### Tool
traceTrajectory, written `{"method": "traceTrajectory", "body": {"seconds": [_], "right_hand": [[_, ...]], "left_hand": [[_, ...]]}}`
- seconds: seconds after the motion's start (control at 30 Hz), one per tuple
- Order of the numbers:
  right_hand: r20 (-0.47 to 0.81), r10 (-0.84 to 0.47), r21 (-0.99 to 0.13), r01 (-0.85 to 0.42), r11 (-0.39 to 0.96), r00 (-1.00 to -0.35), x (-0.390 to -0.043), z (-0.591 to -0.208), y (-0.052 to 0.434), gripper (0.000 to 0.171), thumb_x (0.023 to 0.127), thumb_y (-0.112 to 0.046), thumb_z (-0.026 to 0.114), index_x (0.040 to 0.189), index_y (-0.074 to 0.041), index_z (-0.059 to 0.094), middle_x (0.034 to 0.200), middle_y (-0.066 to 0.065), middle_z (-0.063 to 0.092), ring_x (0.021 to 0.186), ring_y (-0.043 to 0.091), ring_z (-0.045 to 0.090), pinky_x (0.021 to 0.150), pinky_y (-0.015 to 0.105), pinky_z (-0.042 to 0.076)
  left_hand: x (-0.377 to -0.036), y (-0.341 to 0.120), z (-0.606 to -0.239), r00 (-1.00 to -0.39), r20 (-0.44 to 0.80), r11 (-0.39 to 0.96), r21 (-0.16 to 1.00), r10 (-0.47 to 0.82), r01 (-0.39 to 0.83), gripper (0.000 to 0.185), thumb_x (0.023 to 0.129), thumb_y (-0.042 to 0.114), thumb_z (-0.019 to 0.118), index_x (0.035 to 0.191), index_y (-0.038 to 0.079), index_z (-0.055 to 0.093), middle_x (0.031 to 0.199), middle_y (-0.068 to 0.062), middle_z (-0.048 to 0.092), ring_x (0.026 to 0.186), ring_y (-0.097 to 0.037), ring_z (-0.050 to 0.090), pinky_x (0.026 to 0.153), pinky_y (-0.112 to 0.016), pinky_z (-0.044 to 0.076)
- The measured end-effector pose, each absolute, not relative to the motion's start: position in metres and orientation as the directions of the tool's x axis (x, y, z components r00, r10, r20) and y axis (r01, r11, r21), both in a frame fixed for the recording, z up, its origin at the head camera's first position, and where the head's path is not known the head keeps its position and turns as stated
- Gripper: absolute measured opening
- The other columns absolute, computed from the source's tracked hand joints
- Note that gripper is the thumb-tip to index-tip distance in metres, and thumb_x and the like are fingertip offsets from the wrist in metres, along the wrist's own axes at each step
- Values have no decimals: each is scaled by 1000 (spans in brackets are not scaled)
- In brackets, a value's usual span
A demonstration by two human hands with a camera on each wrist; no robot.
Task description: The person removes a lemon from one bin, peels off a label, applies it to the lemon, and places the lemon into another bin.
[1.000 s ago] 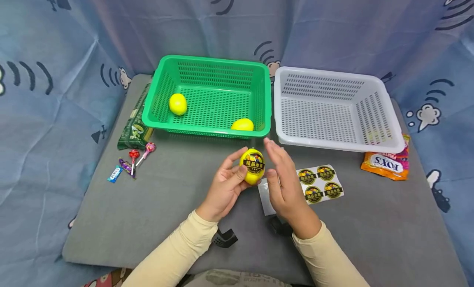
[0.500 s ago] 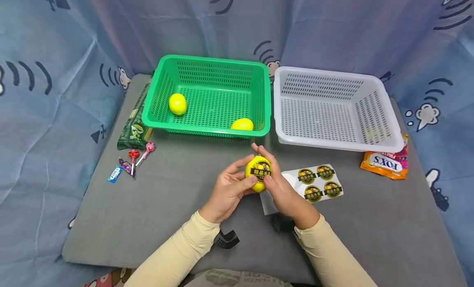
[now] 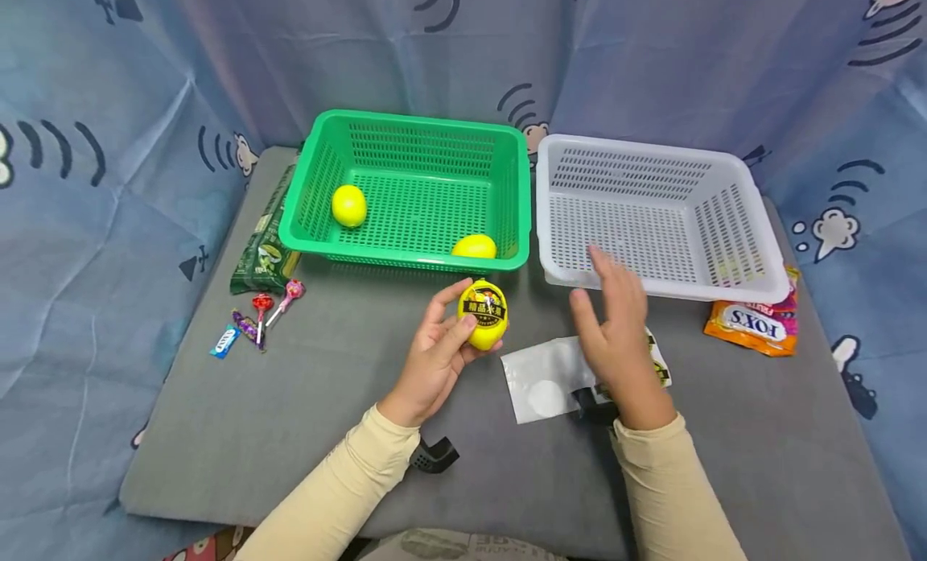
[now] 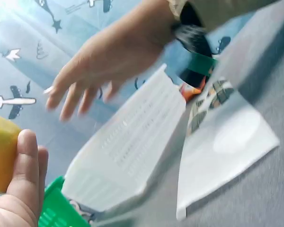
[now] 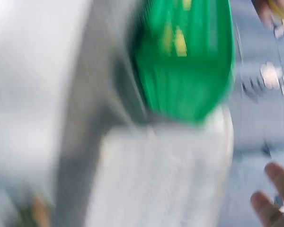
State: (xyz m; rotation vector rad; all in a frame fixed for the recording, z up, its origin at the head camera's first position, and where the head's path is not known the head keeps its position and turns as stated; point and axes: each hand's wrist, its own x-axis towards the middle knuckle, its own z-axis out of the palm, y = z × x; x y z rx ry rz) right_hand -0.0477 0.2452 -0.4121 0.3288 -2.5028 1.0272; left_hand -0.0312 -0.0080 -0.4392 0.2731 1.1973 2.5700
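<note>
Basket (image 3: pixel 391 256), green, at eleven o'clock from lemon (image 3: pixel 485 323); white basket (image 3: pixel 644 146) at two; sticker sheet (image 3: pixel 523 374) at four; right hand (image 3: pixel 619 336) at three, fingers loosely spread, seemingly empty. Lemon pinched by left hand (image 3: pixel 434 356), fingers curled: best rotated gently, pressing label (image 3: pixel 485 305) edges flat. Hidden: lemon's underside, most stickers behind right hand; label print glare-broken.

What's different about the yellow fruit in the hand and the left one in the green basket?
The held fruit wears a round sticker; the basket fruit shows none. The left hand grips the held fruit; the basket fruit lies in the green basket. Both are yellow.
</note>
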Motion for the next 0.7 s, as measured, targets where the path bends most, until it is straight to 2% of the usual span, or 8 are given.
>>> {"method": "traceTrajectory", "body": {"seconds": [0.1, 0.2, 0.33, 0.4, 0.57, 0.7], "right_hand": [[463, 89, -539, -200, 818, -882, -57, -396, 278, 55, 104, -26, 55, 156, -6, 52, 160, 20, 47, 147, 45, 36, 122, 62, 16], [369, 219, -480, 16, 877, -903, -59, -392, 304, 52, 108, -32, 51, 156, -11, 54, 164, 19, 40, 151, 45, 28, 123, 63, 9], [220, 331, -464, 200, 863, -918, -52, -409, 321, 51, 112, -35, 45, 154, -10, 57, 166, 22, 37, 155, 46, 18, 124, 64, 4], [195, 353, -479, 225, 848, -915, -50, -417, 323, 49, 113, -36, 45, 151, -9, 60, 164, 22, 40, 157, 45, 17, 124, 66, 1], [251, 365, -517, 195, 834, -896, -50, -424, 323, 46, 112, -39, 50, 142, -10, 69, 159, 17, 50, 158, 39, 20, 123, 66, -8], [254, 369, -530, 190, 826, -894, -50, -425, 325, 45, 111, -40, 53, 142, -11, 70, 158, 16, 52, 158, 36, 21, 126, 59, -4]], "left_hand": [[-34, -8, -442, -953, 50, -558, 820, 297, -131, 58, 110, 7, 48, 163, 15, 26, 145, -25, 51, 113, -31, 69, 93, -36, 59], [-37, -10, -447, -964, 101, -447, 894, 245, -20, 56, 112, 6, 44, 164, 9, 24, 147, -28, 46, 111, -36, 66, 90, -35, 60], [-41, -11, -455, -965, 170, -324, 941, 202, 98, 45, 112, 3, 42, 157, -4, 38, 151, -27, 44, 109, -36, 63, 89, -34, 60], [-44, -10, -459, -964, 194, -309, 942, 183, 131, 42, 112, 3, 43, 153, -7, 43, 152, -25, 45, 107, -32, 63, 88, -34, 60], [-55, -3, -460, -945, 309, -270, 924, 107, 271, 36, 109, -1, 49, 145, -7, 53, 147, -22, 50, 115, -26, 59, 92, -29, 57], [-71, 8, -440, -916, 395, -207, 904, 71, 374, 34, 106, -1, 54, 139, -4, 60, 142, -19, 57, 118, -23, 58, 94, -26, 53]]}}
